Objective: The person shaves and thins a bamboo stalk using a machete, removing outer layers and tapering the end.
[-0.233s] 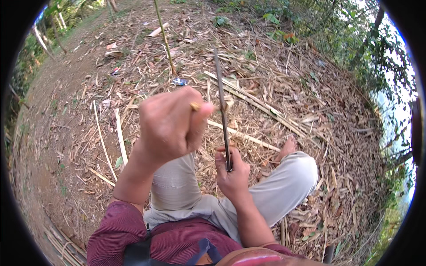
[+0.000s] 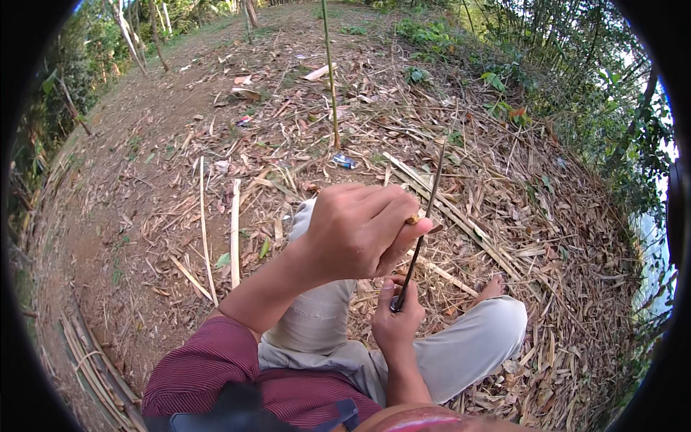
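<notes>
My left hand [image 2: 363, 230] is closed in a fist in front of my chest, thumb pressed against the forefinger. A small yellowish-brown piece [image 2: 412, 219] shows in its grip; the rest of it is hidden by the fingers. Right beside the thumb tip runs the thin dark blade of a long knife [image 2: 414, 266], pointing away from me and leaning to the right. Lower down, between my knees, my right hand [image 2: 398, 313] is wrapped round the knife's near end. Whether the blade touches the piece I cannot tell.
Pale split strips [image 2: 235, 230] lie left of my bent leg, and longer ones [image 2: 446, 205] lie ahead to the right. A thin green stem [image 2: 331, 86] rises from the litter near a blue wrapper [image 2: 345, 162]. Bundled poles [image 2: 93, 367] lie at lower left.
The view has tilted up, so the ground sits lower. My left fist has moved right, close against the blade. The knife now leans to the right instead of slightly left.
</notes>
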`<state>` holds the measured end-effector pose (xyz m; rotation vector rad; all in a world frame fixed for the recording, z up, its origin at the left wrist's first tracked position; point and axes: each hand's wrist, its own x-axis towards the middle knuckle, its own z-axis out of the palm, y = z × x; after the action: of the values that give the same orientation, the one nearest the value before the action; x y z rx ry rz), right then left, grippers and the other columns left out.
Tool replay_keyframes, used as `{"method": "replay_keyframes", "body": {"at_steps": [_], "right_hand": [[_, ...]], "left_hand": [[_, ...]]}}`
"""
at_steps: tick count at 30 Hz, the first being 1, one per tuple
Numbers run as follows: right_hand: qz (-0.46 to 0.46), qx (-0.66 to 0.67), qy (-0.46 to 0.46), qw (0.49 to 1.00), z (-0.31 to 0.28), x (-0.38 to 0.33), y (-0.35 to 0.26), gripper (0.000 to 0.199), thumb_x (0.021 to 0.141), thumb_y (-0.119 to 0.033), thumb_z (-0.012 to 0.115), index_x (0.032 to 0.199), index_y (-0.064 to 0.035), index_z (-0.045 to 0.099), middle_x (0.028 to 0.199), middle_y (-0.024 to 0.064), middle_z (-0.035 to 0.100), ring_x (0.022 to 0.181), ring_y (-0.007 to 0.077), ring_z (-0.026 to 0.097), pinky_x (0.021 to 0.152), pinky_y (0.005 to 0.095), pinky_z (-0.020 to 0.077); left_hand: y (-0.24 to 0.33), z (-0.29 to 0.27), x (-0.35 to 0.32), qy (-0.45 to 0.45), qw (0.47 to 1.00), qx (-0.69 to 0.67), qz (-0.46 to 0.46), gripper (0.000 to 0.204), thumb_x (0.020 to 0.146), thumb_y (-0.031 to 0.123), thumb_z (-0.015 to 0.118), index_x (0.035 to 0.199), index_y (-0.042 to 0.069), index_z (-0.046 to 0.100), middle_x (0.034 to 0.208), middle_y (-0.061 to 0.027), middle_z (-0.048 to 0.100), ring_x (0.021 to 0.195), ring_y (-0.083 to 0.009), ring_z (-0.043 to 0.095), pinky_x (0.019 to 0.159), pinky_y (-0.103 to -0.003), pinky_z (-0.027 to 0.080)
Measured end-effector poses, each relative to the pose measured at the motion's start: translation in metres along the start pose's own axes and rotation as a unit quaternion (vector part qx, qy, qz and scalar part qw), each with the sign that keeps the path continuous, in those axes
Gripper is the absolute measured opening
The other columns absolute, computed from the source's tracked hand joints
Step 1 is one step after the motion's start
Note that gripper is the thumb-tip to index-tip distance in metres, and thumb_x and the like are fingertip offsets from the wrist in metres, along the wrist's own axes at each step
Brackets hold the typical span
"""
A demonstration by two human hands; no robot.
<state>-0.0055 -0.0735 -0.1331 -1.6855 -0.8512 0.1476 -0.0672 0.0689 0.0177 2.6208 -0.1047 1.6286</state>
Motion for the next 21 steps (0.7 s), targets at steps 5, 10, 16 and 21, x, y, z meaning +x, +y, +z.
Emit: {"method": "replay_keyframes", "body": {"at_steps": [5, 10, 16, 21], "right_hand": [[0.008, 0.013, 0.014, 1.0, -0.012, 0.007, 0.008, 0.015, 0.1, -0.015, 0.055, 0.096, -0.003, 0.063, 0.057, 0.0053, 0.053, 0.047, 0.0119, 0.05, 0.047, 0.0298, 0.0385], [-0.015, 0.011, 0.023, 1.0, -0.048, 0.043, -0.016, 0.021, 0.103, -0.017, 0.053, 0.096, -0.0004, 0.063, 0.056, 0.0005, 0.051, 0.047, 0.0073, 0.046, 0.044, 0.0275, 0.0335], [-0.042, 0.175, -0.027, 0.983, -0.055, 0.074, -0.071, 0.027, 0.106, -0.022, 0.048, 0.096, 0.0001, 0.062, 0.054, -0.0042, 0.043, 0.046, 0.0027, 0.039, 0.043, 0.0225, 0.028], [-0.093, 0.223, -0.078, 0.967, -0.073, 0.092, -0.107, 0.034, 0.106, -0.026, 0.047, 0.097, 0.0031, 0.062, 0.054, -0.0047, 0.042, 0.044, 0.0022, 0.038, 0.041, 0.0211, 0.0271]], "left_hand": [[-0.016, 0.015, -0.002, -0.002, 0.988, -0.152, -0.009, 0.018, 0.094, 0.019, 0.062, 0.087, 0.003, 0.056, 0.071, -0.0067, 0.055, 0.055, -0.0248, 0.056, 0.05, -0.034, 0.046], [-0.041, 0.049, 0.002, -0.124, 0.939, -0.225, -0.229, 0.031, 0.097, 0.026, 0.059, 0.112, 0.0, 0.049, 0.094, -0.0102, 0.057, 0.077, -0.0221, 0.06, 0.068, -0.032, 0.049], [-0.068, 0.108, 0.035, -0.048, 0.975, -0.205, -0.075, 0.024, 0.095, 0.018, 0.061, 0.11, 0.004, 0.049, 0.095, -0.0158, 0.059, 0.089, -0.0281, 0.061, 0.079, -0.041, 0.047], [-0.089, 0.076, 0.07, -0.022, 0.984, -0.178, -0.017, 0.007, 0.094, 0.006, 0.058, 0.098, 0.004, 0.053, 0.066, -0.0122, 0.06, 0.054, -0.029, 0.061, 0.05, -0.039, 0.045]]}}
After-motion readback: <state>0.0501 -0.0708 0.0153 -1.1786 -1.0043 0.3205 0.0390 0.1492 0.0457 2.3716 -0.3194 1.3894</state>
